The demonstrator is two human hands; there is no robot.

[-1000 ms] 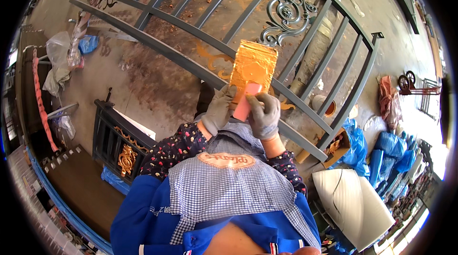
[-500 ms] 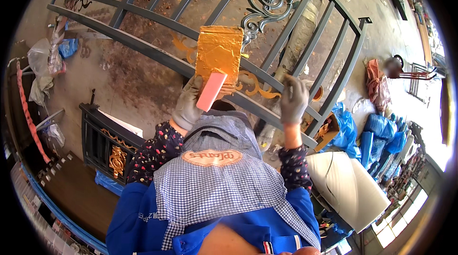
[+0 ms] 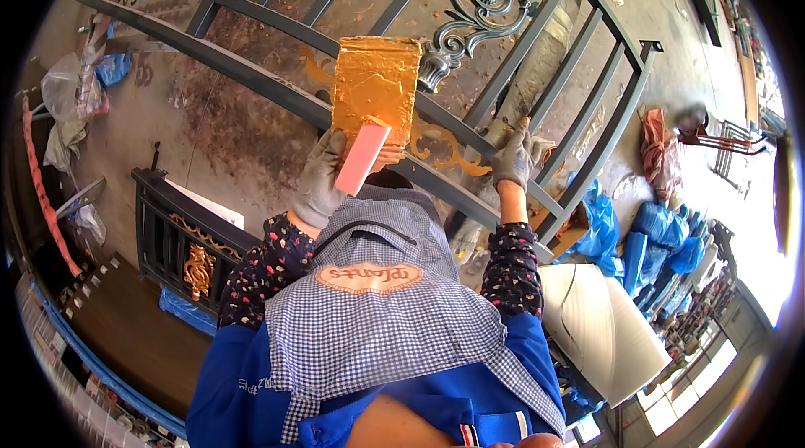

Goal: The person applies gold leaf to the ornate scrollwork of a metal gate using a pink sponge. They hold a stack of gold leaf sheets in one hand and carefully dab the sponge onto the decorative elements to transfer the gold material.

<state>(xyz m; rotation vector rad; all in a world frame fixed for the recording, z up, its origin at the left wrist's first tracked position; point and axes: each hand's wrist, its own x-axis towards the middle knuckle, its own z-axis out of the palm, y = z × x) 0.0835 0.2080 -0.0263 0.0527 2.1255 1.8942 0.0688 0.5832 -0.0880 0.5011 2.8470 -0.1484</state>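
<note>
My gloved left hand (image 3: pixel 321 180) is closed around the lower edge of a gold-coated flat board (image 3: pixel 376 83) and a pink rectangular block (image 3: pixel 364 160) lying across it. The board's surface is wrinkled with gold paint. Under and beyond it stretches a dark grey metal railing (image 3: pixel 251 83) with bars. Gold scroll ornaments (image 3: pixel 449 146) sit between its two lower rails, partly behind the board. My gloved right hand (image 3: pixel 515 160) is at the railing's right part, fingers pinched together and pointing away from me. Whatever is between those fingertips is too small to name.
Grey cast scrollwork (image 3: pixel 486 0) fills the railing's middle. A smaller dark panel with gold ornament (image 3: pixel 199 270) stands at left. Rolled white foam sheet (image 3: pixel 599 322), blue plastic bundles (image 3: pixel 662 230) and a cardboard box (image 3: pixel 572 228) lie at right. A long pole (image 3: pixel 545 62) runs beneath the railing.
My right hand has moved down onto the railing, its fingers now extended forward in a pinch. My left hand, with board and block, has shifted slightly left along with the view.
</note>
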